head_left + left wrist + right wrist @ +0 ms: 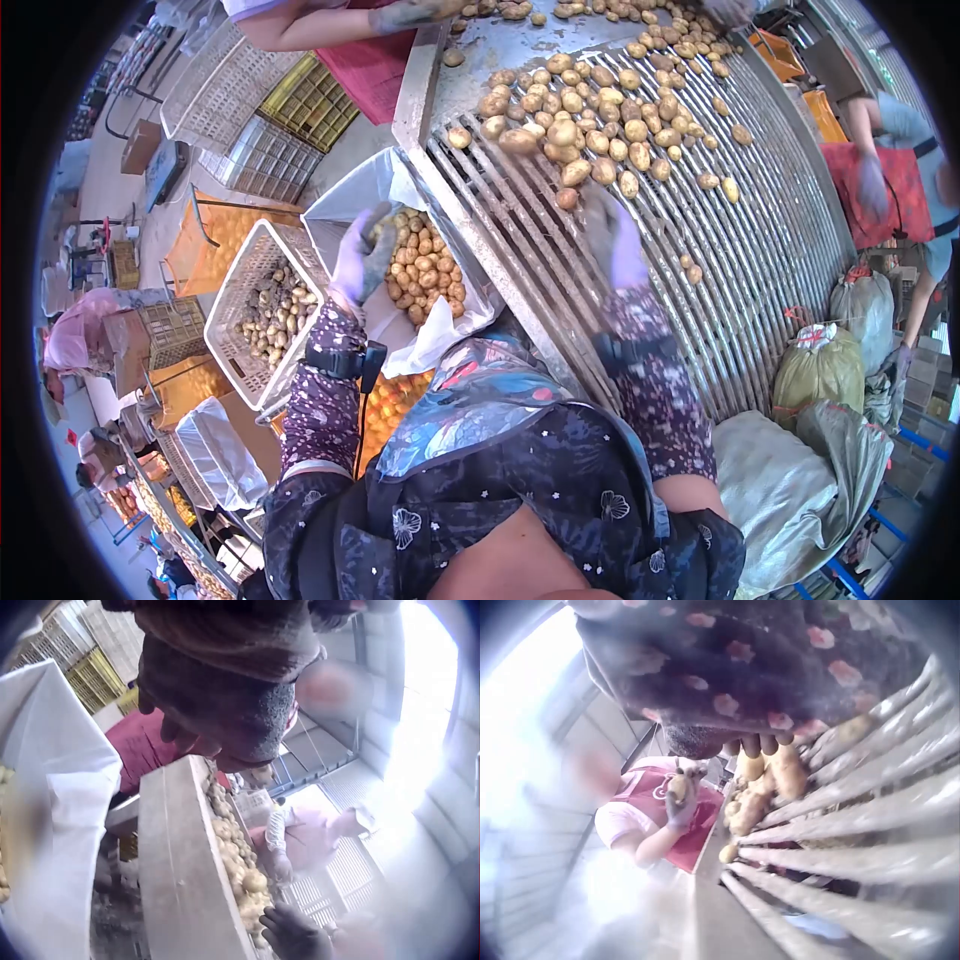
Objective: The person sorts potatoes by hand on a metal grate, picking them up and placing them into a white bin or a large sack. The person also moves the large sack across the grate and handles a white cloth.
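Both hands wear grey-and-lilac work gloves below flowered sleeves. In the head view my left hand is over a white-lined crate, beside a heap of potatoes inside it. Its fingers look loosely bent, and no held potato shows in the left wrist view. Out over the slatted metal sorting table my right hand reaches forward with fingers extended. A reddish-brown potato lies just left of its fingertips. In the right wrist view its fingers overlap nearby potatoes.
Many potatoes cover the far slats. A white plastic basket of small dark potatoes stands left of the lined crate. Tied sacks are at right. Another person's gloved hand is at the far edge; another person stands at right.
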Available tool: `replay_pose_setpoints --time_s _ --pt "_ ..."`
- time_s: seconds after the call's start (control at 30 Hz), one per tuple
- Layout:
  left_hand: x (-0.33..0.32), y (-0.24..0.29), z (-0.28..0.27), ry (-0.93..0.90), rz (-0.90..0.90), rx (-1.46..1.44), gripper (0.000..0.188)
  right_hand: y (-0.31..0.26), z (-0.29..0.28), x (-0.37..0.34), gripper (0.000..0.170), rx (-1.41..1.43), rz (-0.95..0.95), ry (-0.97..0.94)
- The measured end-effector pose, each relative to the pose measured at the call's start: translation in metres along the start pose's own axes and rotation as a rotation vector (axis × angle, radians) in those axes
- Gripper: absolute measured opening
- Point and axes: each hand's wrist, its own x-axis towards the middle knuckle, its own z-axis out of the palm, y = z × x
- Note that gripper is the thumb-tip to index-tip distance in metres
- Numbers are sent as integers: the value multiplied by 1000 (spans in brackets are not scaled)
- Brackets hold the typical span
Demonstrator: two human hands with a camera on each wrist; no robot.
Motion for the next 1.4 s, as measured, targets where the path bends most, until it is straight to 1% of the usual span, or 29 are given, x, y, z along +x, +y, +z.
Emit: replay_pose_setpoints --time_s 0.03,0.1,0.17,0.23,0.27,0.33,0.4,0.43,0.47,0.5,0.6,0.63,0.67,0.7,0.73,0.8,0.83,0.87,0.9,0.97,1.07,1.1,1.17,1.2,1.23,1.27,1.3,1.33,1.4 --pt "2 -6 5 -34 56 20 34 18 -20 -15 36 122 149 -120" --pt "11 -22 17 -105 170 69 32 38 -34 -48 33 283 324 -280" --pt "23 -5 37 -214 147 19 31 55 -38 -51 31 287 328 -286" --pt "35 24 63 -340 62 13 31 44 -48 -22 33 235 337 -196" --pt "43 37 77 -432 -92 -80 32 28 -53 -3 35 221 366 -136" --pt "60 53 106 -453 2 -67 33 13 -55 22 34 332 197 294" --pt "82 62 130 -459 176 68 34 18 -72 34 32 402 180 374" --pt "91 71 141 -478 35 33 33 14 -77 32 31 350 185 333" --pt "106 67 153 -458 87 94 35 -1 -80 25 30 296 189 289" --pt "122 62 165 -436 138 155 37 -1 -75 16 29 253 288 247" --pt "169 74 204 -289 433 528 47 23 -52 -22 27 113 394 6" --pt "182 79 218 -233 534 659 50 29 -37 -27 28 -44 91 105" --pt "197 75 235 -254 555 731 51 38 -23 -32 30 -200 -212 202" --pt "213 67 253 -277 577 802 51 64 -15 -41 20 -276 -191 171" --pt "224 61 266 -303 600 874 52 66 -13 -42 20 -260 -171 188" --pt "235 78 278 -406 421 959 46 63 -10 -42 21 -234 -128 227" --pt "239 84 278 -423 377 914 44 62 -16 -41 21 -251 -104 194" --pt "253 72 278 -496 370 815 41 58 -21 -40 21 -111 6 179" --pt "248 83 270 -534 109 415 41 51 -25 -38 22 31 112 162" --pt "226 112 249 -470 -157 -151 46 29 -35 -26 23 220 334 156" --pt "230 66 227 -786 -497 -1269 50 29 -43 3 24 -102 104 49" --pt "216 78 221 -744 -177 -908 51 30 -43 15 26 -74 107 -10" --pt "178 98 205 -580 406 -156 52 41 -34 48 31 -42 255 28" --pt "176 93 201 -697 230 -502 53 39 -34 64 33 -21 321 29" --pt "173 87 198 -774 26 -842 55 35 -32 72 35 39 300 87" --pt "169 86 193 -782 -499 -1568 58 32 -30 78 36 100 278 145" --pt "161 84 188 -788 -153 -1039 61 34 -24 82 36 274 245 174" --pt "153 83 183 -699 140 -494 65 33 -23 79 33 324 305 204" --pt "146 77 176 -714 -468 -1449 66 35 -22 71 32 254 205 181"
